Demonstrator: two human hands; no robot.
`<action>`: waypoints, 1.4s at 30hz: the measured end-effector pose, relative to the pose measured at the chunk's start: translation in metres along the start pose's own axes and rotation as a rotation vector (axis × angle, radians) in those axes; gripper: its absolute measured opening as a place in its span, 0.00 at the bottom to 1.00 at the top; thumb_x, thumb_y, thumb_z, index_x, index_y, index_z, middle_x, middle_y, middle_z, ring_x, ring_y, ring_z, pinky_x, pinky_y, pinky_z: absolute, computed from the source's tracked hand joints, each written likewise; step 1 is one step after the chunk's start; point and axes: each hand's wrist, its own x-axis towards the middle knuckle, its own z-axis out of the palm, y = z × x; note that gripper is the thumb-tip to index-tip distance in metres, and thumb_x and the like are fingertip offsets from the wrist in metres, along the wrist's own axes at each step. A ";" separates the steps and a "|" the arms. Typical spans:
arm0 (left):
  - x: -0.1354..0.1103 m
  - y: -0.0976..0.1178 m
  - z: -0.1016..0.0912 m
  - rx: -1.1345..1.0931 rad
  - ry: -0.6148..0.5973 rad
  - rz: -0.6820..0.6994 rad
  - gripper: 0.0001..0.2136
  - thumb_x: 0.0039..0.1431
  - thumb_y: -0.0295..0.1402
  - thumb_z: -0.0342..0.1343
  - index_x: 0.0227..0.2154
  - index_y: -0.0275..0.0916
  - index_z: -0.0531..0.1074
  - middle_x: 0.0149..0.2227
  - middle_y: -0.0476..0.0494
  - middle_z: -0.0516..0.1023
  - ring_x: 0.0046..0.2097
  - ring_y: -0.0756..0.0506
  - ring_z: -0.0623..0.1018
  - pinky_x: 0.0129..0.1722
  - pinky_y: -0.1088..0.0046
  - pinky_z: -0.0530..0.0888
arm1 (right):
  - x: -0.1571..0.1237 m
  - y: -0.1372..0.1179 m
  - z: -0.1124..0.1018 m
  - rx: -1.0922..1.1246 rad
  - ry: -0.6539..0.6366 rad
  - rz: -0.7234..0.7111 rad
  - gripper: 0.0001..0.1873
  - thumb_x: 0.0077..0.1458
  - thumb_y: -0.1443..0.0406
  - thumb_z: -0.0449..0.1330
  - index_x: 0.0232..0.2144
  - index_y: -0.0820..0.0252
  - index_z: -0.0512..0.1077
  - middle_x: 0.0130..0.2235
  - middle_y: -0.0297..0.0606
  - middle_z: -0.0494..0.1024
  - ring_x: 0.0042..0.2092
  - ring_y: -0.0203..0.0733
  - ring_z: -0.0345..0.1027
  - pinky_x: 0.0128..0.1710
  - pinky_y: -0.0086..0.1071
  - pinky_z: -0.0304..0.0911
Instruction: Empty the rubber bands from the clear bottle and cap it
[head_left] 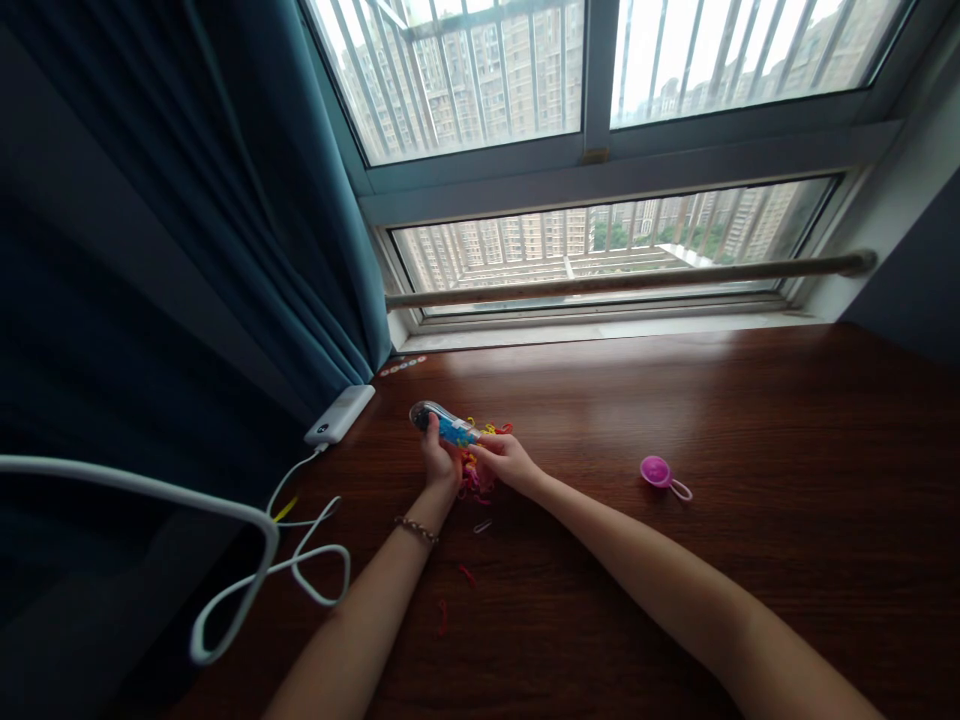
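My left hand [441, 462] is wrapped round a clear, rounded plastic bottle [447, 424] with blue contents or a blue label and a dark far end. The bottle lies tilted, its near end pointing right. At that end my right hand [506, 460] has its fingers pinched together; whatever is between them is hidden. A pile of small rubber bands [472, 484] in pink, red, yellow and orange lies below and behind my hands, partly covered by them. Nearer me lie a pale clip-like loop [482, 526] and red bands [467, 574]. A pink cap [655, 472] with a loop rests to the right.
A white power bank [340, 414] sits at the table's left edge, with a white cable [279, 560] looping towards me. A strip of round stickers [403, 366] lies near the blue curtain [300, 200]. Behind the brown table [750, 400] are a window and a rail [630, 284].
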 end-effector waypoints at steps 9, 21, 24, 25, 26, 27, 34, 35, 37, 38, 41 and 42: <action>0.000 -0.003 0.000 0.083 0.030 0.126 0.16 0.45 0.43 0.60 0.32 0.37 0.68 0.27 0.52 0.72 0.26 0.54 0.72 0.29 0.78 0.68 | 0.001 0.009 -0.008 -0.064 0.233 -0.062 0.17 0.42 0.54 0.63 0.22 0.64 0.72 0.16 0.30 0.68 0.17 0.33 0.61 0.16 0.25 0.56; 0.012 -0.006 -0.012 0.169 0.103 0.268 0.18 0.51 0.49 0.51 0.35 0.39 0.67 0.28 0.50 0.71 0.28 0.52 0.72 0.31 0.76 0.69 | 0.003 0.019 -0.007 -0.167 0.341 -0.051 0.16 0.40 0.55 0.64 0.25 0.63 0.74 0.16 0.32 0.69 0.18 0.34 0.61 0.16 0.25 0.55; 0.013 -0.003 -0.012 0.134 0.120 0.276 0.18 0.51 0.49 0.52 0.36 0.39 0.67 0.30 0.49 0.71 0.30 0.51 0.73 0.34 0.75 0.70 | 0.002 0.018 -0.007 -0.206 0.344 -0.052 0.14 0.41 0.57 0.64 0.26 0.63 0.74 0.16 0.31 0.68 0.18 0.34 0.60 0.16 0.24 0.54; 0.012 -0.001 -0.011 0.136 0.121 0.299 0.18 0.51 0.48 0.52 0.37 0.40 0.67 0.31 0.49 0.71 0.32 0.51 0.73 0.36 0.75 0.69 | 0.001 0.017 -0.007 -0.218 0.344 -0.053 0.14 0.41 0.58 0.64 0.27 0.63 0.74 0.16 0.31 0.68 0.18 0.33 0.60 0.17 0.24 0.54; 0.011 0.001 -0.010 0.149 0.116 0.336 0.17 0.51 0.48 0.52 0.38 0.40 0.66 0.33 0.48 0.71 0.35 0.51 0.74 0.38 0.75 0.69 | 0.001 0.017 -0.007 -0.228 0.345 -0.056 0.13 0.41 0.58 0.64 0.27 0.63 0.74 0.16 0.30 0.68 0.18 0.33 0.59 0.17 0.24 0.54; 0.008 0.002 -0.009 0.176 0.102 0.381 0.17 0.51 0.47 0.53 0.39 0.41 0.66 0.35 0.47 0.71 0.38 0.51 0.73 0.40 0.76 0.68 | 0.001 0.016 -0.007 -0.238 0.345 -0.060 0.13 0.41 0.59 0.64 0.28 0.63 0.74 0.16 0.29 0.67 0.18 0.32 0.59 0.17 0.24 0.54; -0.011 0.010 0.002 0.359 -0.083 0.512 0.16 0.49 0.41 0.58 0.39 0.40 0.66 0.35 0.47 0.73 0.37 0.50 0.73 0.43 0.74 0.67 | 0.000 0.013 -0.007 -0.254 0.342 -0.084 0.16 0.42 0.57 0.64 0.33 0.62 0.75 0.17 0.29 0.68 0.19 0.32 0.58 0.19 0.24 0.54; -0.011 0.010 0.003 0.358 -0.070 0.518 0.17 0.48 0.40 0.58 0.39 0.39 0.66 0.36 0.47 0.73 0.37 0.50 0.73 0.44 0.74 0.66 | 0.000 0.013 -0.007 -0.251 0.346 -0.084 0.16 0.43 0.57 0.63 0.32 0.62 0.75 0.17 0.30 0.68 0.19 0.32 0.59 0.19 0.24 0.55; -0.012 0.009 0.003 0.364 -0.057 0.515 0.17 0.47 0.40 0.59 0.40 0.39 0.66 0.38 0.45 0.72 0.39 0.49 0.73 0.46 0.73 0.65 | 0.000 0.013 -0.007 -0.247 0.356 -0.081 0.15 0.47 0.55 0.60 0.26 0.62 0.75 0.16 0.30 0.68 0.19 0.33 0.59 0.19 0.25 0.55; -0.012 0.008 0.003 0.368 -0.056 0.507 0.18 0.47 0.40 0.59 0.40 0.38 0.66 0.39 0.45 0.72 0.40 0.48 0.73 0.47 0.73 0.65 | 0.000 0.014 -0.007 -0.246 0.360 -0.078 0.16 0.48 0.54 0.58 0.22 0.62 0.74 0.15 0.31 0.67 0.18 0.33 0.59 0.19 0.25 0.55; -0.011 0.007 0.001 0.393 -0.077 0.492 0.19 0.48 0.40 0.58 0.42 0.38 0.66 0.40 0.43 0.72 0.42 0.47 0.73 0.48 0.70 0.64 | 0.000 0.016 -0.008 -0.240 0.370 -0.064 0.18 0.47 0.54 0.58 0.17 0.62 0.71 0.15 0.32 0.67 0.19 0.34 0.60 0.18 0.26 0.56; -0.011 0.007 0.001 0.403 -0.096 0.490 0.20 0.48 0.40 0.59 0.42 0.38 0.65 0.40 0.43 0.72 0.42 0.47 0.73 0.49 0.69 0.64 | 0.001 0.016 -0.008 -0.236 0.374 -0.059 0.17 0.46 0.54 0.59 0.18 0.62 0.72 0.15 0.32 0.67 0.19 0.35 0.60 0.18 0.26 0.56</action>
